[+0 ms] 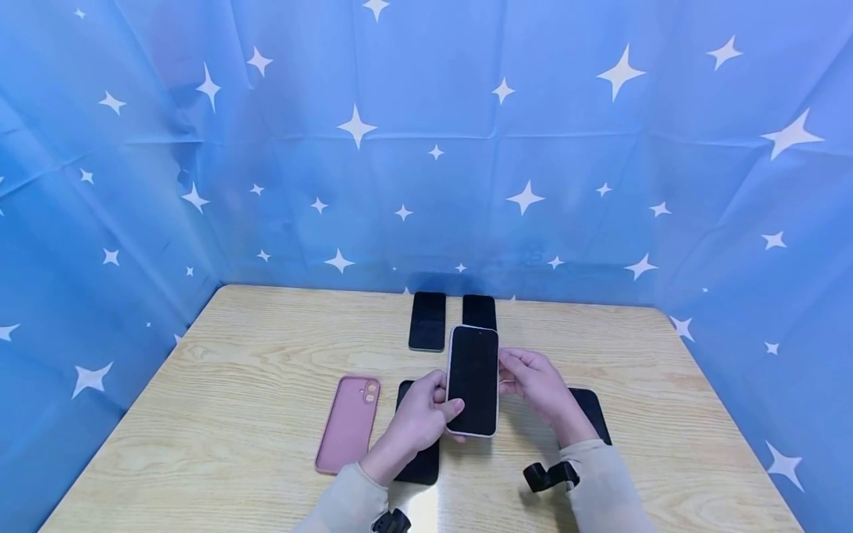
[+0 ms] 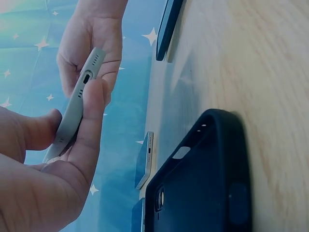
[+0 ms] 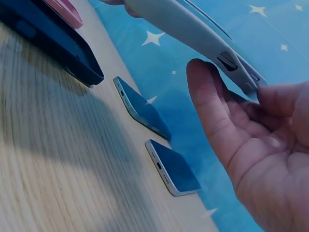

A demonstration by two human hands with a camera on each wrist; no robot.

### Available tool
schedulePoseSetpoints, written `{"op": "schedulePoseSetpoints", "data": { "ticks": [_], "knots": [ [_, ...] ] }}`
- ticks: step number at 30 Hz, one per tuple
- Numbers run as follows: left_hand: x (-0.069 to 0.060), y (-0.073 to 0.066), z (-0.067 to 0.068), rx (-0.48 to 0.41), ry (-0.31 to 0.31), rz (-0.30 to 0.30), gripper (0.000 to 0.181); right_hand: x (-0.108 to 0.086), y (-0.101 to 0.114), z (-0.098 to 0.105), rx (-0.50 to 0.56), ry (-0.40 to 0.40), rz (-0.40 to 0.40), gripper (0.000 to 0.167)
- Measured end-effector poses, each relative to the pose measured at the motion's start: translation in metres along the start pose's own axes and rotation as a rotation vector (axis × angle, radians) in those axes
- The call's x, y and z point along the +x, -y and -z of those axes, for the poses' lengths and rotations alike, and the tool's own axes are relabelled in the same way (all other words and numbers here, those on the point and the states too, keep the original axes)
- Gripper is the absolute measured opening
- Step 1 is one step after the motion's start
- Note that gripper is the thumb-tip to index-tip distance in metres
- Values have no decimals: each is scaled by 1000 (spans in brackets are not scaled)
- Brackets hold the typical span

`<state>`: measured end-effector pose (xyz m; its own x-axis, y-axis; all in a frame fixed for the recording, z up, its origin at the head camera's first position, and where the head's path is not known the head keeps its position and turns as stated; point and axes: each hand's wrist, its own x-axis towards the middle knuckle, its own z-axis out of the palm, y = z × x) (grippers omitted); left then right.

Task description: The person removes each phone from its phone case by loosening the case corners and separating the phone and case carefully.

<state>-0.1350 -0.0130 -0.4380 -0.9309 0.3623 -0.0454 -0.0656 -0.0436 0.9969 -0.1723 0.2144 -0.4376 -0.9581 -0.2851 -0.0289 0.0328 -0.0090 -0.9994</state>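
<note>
My left hand (image 1: 423, 414) holds a phone (image 1: 474, 377) in a pale case (image 2: 72, 116) above the table, its thumb lying over the lower left of the dark screen. At the opposite long edge, my right hand (image 1: 536, 381) pinches the case with the thumb at a corner and fingers behind. A narrow gap shows between phone and case rim in the right wrist view, near the side cutout. Beneath the left forearm lies an empty black phone case (image 2: 203, 174), partly hidden. A pink phone case (image 1: 349, 424) lies left of it, inner side up.
Two dark-screened phones, one on the left (image 1: 427, 321) and one on the right (image 1: 480, 311), lie near the table's back edge. Another black flat item (image 1: 590, 411) is partly covered by the right arm. A star-patterned blue curtain (image 1: 426, 185) surrounds the wooden table (image 1: 220, 414).
</note>
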Motion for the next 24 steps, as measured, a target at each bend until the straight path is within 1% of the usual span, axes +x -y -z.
{"op": "schedulePoseSetpoints", "data": {
  "ticks": [5,11,17,20,24],
  "knots": [
    [1,-1,1,-18,-17,-7,10,-3,1,-2,-39,5,-41,30],
    [1,-2,1,-42,-44,2,9,-6,4,-4,-85,45,-41,39],
    [3,-3,2,-70,-90,-18,9,-6,3,-6,-95,124,-5,40],
    [4,-4,2,-71,-115,-29,10,-6,3,-6,-102,171,22,38],
    [6,-6,2,-72,-145,-33,10,-7,2,-6,-122,234,35,36]
  ]
}}
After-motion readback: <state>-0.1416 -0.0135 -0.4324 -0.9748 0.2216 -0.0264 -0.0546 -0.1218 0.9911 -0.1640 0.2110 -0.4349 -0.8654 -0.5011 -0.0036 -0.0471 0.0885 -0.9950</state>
